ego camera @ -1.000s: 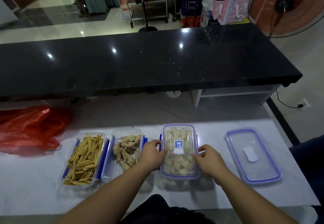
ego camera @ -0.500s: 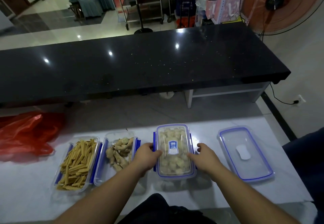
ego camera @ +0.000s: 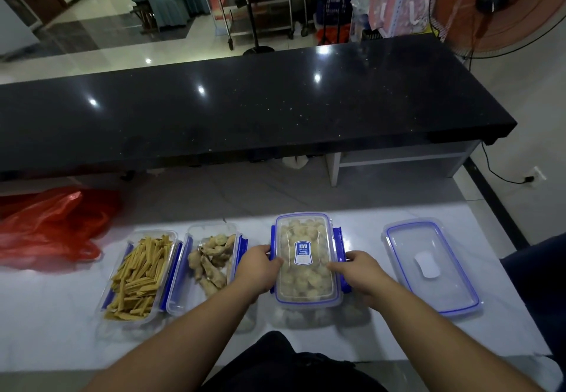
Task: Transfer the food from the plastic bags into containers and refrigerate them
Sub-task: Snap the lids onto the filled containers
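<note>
A clear container with a blue-rimmed lid [ego camera: 306,256] sits on the white table [ego camera: 55,324], filled with pale round food pieces. My left hand [ego camera: 258,270] grips its left side, thumb on the lid. My right hand [ego camera: 360,273] grips its right side by the blue latch, thumb on the lid too. To the left stand two lidless containers: one with yellow strips [ego camera: 139,275], one with knobbly beige pieces [ego camera: 211,260]. A loose clear lid [ego camera: 430,266] lies to the right.
A crumpled red plastic bag [ego camera: 49,226] lies at the table's far left. Beyond the table runs a long black counter [ego camera: 245,109]. An orange fan [ego camera: 502,2] stands at the upper right. A dark-clothed knee [ego camera: 536,260] is at the right edge.
Both hands have stayed on the sides of the lidded container, with the thumbs shifted further onto the lid. The view has drifted slightly; nothing else on the table moved.
</note>
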